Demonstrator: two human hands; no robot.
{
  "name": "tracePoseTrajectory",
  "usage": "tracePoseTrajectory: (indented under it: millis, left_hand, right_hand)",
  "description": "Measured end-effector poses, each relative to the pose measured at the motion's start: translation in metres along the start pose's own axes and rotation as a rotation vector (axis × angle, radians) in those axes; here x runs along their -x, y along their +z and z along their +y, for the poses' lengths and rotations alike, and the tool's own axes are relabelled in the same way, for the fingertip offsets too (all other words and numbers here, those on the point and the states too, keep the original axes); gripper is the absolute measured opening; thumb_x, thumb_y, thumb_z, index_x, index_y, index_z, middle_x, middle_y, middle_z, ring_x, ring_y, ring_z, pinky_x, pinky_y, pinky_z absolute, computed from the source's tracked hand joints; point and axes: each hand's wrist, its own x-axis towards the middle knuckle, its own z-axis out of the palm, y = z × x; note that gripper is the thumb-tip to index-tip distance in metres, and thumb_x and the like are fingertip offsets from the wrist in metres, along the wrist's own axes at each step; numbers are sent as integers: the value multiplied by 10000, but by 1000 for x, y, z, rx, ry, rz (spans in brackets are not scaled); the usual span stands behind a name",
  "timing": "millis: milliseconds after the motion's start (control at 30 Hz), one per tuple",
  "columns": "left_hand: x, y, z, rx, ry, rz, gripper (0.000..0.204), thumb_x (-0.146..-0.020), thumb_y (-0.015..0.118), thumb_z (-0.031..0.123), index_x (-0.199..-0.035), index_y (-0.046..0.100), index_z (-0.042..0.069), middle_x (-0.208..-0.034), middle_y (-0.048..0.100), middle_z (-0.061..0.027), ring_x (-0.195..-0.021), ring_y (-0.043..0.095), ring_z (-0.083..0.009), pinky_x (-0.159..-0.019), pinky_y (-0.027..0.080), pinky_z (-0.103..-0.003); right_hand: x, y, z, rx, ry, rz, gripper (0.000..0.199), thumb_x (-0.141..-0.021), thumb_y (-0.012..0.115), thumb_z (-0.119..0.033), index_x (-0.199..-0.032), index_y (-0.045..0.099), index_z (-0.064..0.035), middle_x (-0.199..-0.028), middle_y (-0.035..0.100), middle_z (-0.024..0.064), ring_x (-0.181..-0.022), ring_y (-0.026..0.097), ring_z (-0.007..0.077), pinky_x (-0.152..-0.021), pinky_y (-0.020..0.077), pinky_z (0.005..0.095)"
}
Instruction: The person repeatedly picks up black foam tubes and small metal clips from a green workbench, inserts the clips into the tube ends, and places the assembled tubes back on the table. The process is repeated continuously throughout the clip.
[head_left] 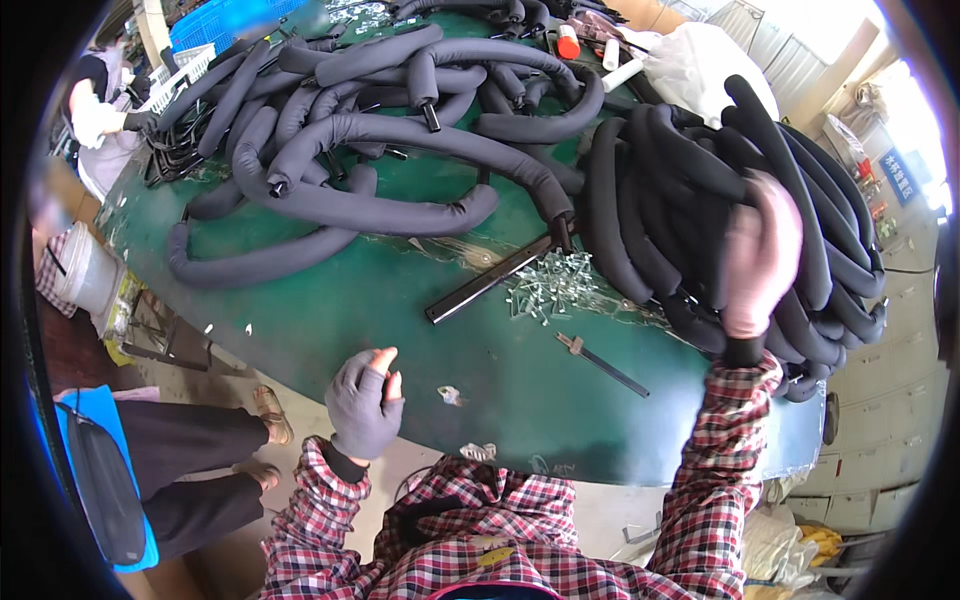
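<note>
My left hand (367, 404), in a grey glove with bare fingertips, hovers at the table's near edge. Its fingers are loosely bent and apart, with nothing in them. My right hand (764, 255), in a pinkish glove, is smeared by motion over a heap of black foam-covered tubes (620, 215) on the right; its fingers cannot be made out. Between the hands lie a dark metal bar (490, 285), a pile of small pale metal pieces (552, 286) and a slim tool with a sliding jaw (604, 366). Bent, foam-sleeved tubes (400, 212) are heaped across the far left.
The green table (330, 320) has a curved near edge. A white plastic bag (705, 68) and an orange-capped container (568, 42) stand at the back. On the left are another person's gloved hand (140, 121), a white bucket (88, 265) and a person's dark-trousered legs (195, 450).
</note>
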Motion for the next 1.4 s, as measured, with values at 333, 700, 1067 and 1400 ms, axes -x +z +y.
tracePoseTrajectory:
  millis: [333, 700, 1067, 1400]
  left_hand:
    - [3, -1, -6, -63, -15, -18, 379, -777, 705, 56, -1152, 659, 58, -1025, 637, -138, -882, 645, -349, -735, 533, -444]
    - [-1, -5, 1, -71, -2, 67, 309, -803, 696, 72, -1109, 654, 63, -1015, 635, -157, -918, 641, -372, -751, 529, -460]
    - [38, -134, 39, 147, -80, 844, 396, -929, 564, 5, -1324, 541, 2, -1231, 567, -101, -1024, 578, -181, -937, 475, -336]
    - [69, -224, 138, -72, 240, -243, 901, -770, 772, 605, -1348, 520, -39, -1226, 614, -215, -1067, 637, -357, -883, 514, -419]
  right_hand:
    - [-61, 316, -186, -921, 707, -517, 624, -860, 676, -541, -1054, 583, 45, -970, 681, 223, -915, 663, 365, -850, 504, 423]
    - [-72, 179, -165, -1446, 579, -225, 271, -924, 674, -148, -1154, 620, -15, -869, 663, 27, -775, 606, 118, -744, 498, 300]
    - [6, -145, -131, -1461, 551, -506, 872, -514, 947, -244, -1243, 599, 84, -1124, 675, 130, -1008, 654, 195, -905, 512, 334]
    - [80, -117, -249, -1645, -253, -720, 614, -718, 864, -311, -1265, 657, -123, -1022, 707, 95, -924, 690, 323, -799, 550, 397]
